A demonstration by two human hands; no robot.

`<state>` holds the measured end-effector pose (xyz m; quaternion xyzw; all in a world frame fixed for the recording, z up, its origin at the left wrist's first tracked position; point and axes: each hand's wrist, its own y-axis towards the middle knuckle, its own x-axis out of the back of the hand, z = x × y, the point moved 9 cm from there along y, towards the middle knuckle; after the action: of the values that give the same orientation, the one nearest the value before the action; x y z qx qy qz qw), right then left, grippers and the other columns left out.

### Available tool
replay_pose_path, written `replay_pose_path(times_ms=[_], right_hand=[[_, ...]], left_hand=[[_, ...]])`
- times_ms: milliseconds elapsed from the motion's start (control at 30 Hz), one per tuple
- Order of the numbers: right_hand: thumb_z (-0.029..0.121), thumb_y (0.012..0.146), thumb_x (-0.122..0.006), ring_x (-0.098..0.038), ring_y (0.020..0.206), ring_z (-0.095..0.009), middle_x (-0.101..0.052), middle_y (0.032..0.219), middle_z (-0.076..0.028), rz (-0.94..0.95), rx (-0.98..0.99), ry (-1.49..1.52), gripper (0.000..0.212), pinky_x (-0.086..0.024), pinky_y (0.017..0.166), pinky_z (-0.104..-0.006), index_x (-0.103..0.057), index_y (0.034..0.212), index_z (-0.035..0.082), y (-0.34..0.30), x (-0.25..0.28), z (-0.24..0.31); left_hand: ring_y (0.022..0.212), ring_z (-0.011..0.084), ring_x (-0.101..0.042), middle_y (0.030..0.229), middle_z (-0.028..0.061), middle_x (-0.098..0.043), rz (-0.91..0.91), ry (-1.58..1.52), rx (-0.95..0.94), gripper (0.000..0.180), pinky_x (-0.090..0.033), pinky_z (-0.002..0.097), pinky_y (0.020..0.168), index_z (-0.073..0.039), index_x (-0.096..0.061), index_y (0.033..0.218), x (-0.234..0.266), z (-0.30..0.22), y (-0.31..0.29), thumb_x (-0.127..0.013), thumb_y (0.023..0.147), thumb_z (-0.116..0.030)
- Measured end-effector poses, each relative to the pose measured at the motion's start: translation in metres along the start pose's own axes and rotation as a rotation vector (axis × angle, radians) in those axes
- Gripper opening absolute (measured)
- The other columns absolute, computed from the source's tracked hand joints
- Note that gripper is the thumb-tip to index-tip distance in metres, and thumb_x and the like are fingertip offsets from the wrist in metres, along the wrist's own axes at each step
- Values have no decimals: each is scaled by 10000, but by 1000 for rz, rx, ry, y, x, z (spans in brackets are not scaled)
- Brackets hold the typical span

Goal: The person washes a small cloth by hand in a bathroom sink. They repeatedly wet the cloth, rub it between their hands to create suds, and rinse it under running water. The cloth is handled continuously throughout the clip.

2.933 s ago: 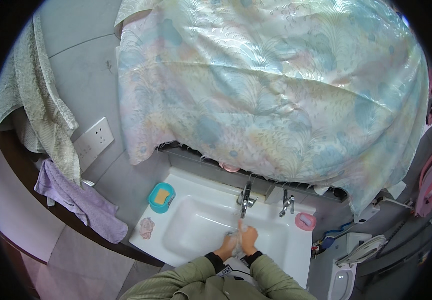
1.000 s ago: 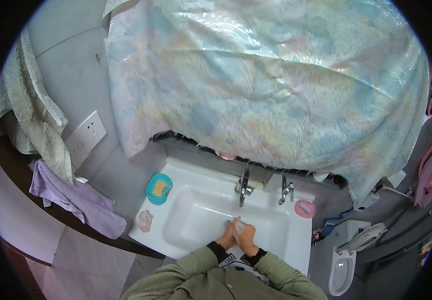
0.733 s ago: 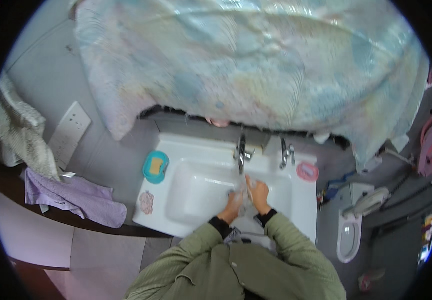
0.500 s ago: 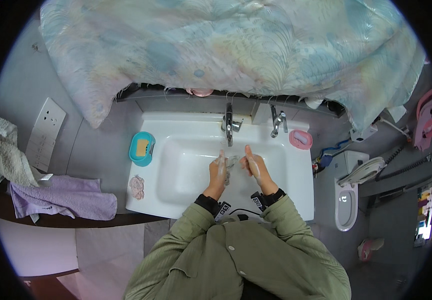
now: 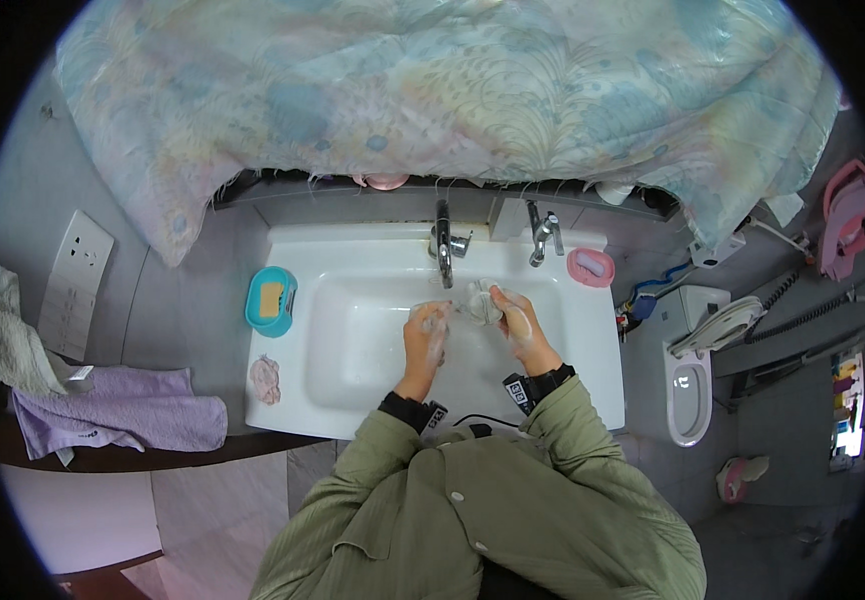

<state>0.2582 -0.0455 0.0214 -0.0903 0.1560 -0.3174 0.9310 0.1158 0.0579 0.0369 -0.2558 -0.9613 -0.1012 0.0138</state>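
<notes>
Lilac and nubbly, a terry towel (image 5: 123, 410) droops at the left of the frame, below a smooth white socket plate (image 5: 75, 275) that I would want no spray to reach. Next, a crumpled pinkish cloth (image 5: 265, 380) and an oval teal dish (image 5: 273, 327) bearing a tan block (image 5: 271, 300) sit on the ledge of the glossy white sink (image 5: 291, 405); a careless sideways sweep might knock either into the rounded basin (image 5: 353, 330). Mid-frame, the left hand (image 5: 423, 345) is curled and lathered, and from out here I cannot tell whether its grip closes on anything. Near the frame's centre, below and right of the chrome faucet (image 5: 444, 245), a clear wet thing (image 5: 480, 302) is grasped in the right hand (image 5: 519, 325); glass or plastic, I can't make out. Foam on that grip cuts friction, so I'd fear a slip, worse if squeezed. Farther right come a second tap (image 5: 543, 238), which knuckles could catch, and a pink dish (image 5: 593, 281) with a pale rounded bar (image 5: 590, 264).
</notes>
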Motion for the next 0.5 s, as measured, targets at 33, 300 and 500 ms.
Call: replay_pose_path(times_ms=[33, 300, 500], right_hand=[[324, 902, -533, -370, 534, -10, -527, 696, 76, 12, -6, 23, 286, -246, 468, -182, -628, 915, 54, 2, -2, 0], [348, 881, -567, -484, 570, -59, -549, 645, 32, -104, 117, -10, 315, -360, 492, -232, -617, 789, 51, 0, 1, 15], [341, 798, -643, -538, 487, -304, -519, 540, -148, -23, 737, -971, 389, -412, 476, -380, -513, 585, 43, -49, -86, 39]], left_hand=[[824, 220, -595, 881, 105, -629, -5, -26, 138, 272, -455, 323, 752, 3, -640, 901, 1, 12, 4, -576, 871, -260], [500, 78, -432, 593, -13, -461, 429, -321, 519, 327, -362, 224, 469, -99, -531, 805, -40, 39, -15, -492, 908, -407], [586, 107, -500, 680, -2, -494, 134, -876, 733, 227, -430, 248, 519, -83, -536, 901, -53, 65, -22, -532, 902, -310]])
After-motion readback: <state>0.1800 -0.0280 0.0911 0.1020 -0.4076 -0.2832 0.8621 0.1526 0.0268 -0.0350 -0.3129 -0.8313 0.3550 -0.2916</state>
